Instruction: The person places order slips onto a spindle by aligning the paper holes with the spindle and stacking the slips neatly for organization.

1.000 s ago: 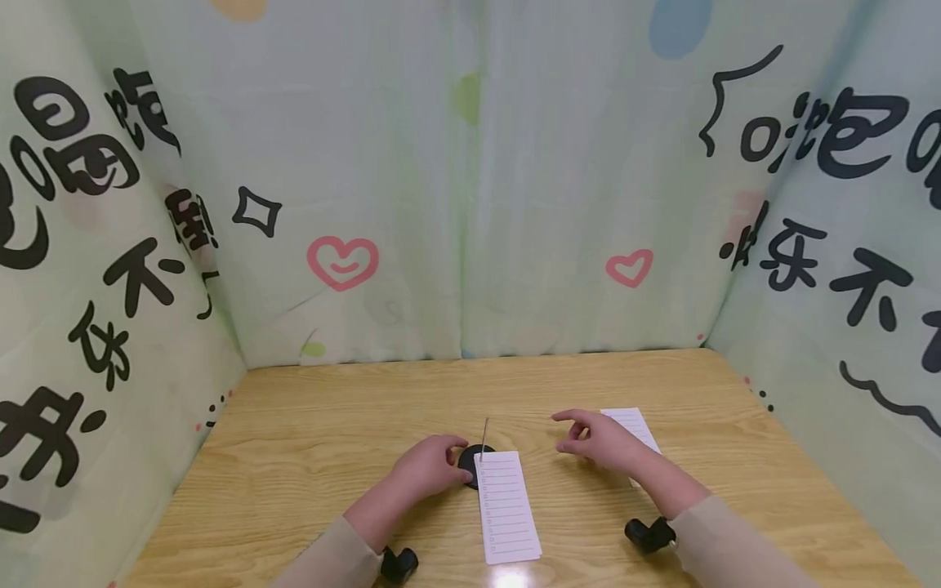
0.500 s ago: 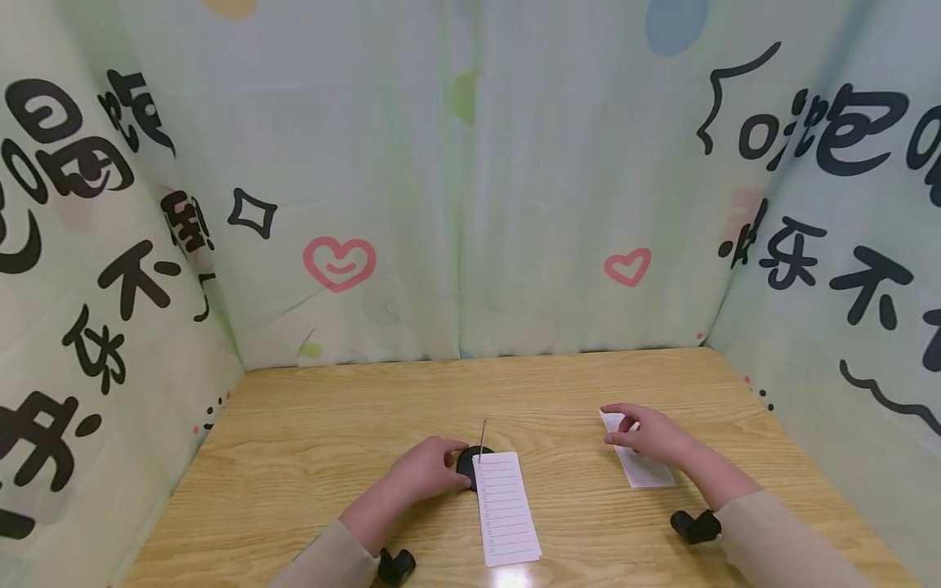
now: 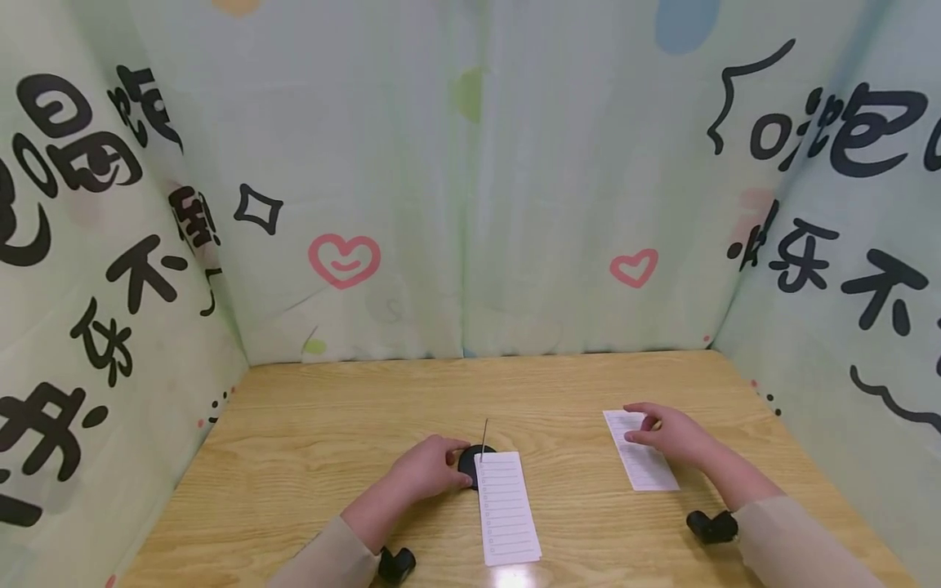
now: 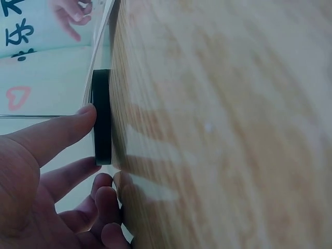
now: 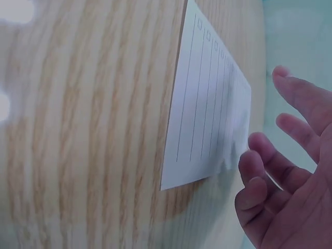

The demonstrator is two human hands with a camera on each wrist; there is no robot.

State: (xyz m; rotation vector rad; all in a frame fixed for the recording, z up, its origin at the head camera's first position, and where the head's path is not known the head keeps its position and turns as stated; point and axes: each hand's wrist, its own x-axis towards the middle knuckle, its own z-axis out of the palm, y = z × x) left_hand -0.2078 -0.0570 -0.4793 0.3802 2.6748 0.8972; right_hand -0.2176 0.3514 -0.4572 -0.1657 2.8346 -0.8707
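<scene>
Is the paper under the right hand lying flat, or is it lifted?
Mostly flat. The paper lies on the table; the right hand rests on its far end, hiding that part.

left hand: my fingers curl loosely, thumb stretched forward, palm low, wrist turned inward | left forearm: sleeved, angled in from lower left | right hand: my fingers slightly bent and spread, palm down, reaching out to the right | right forearm: sleeved, angled in from lower right | both hands well apart
</scene>
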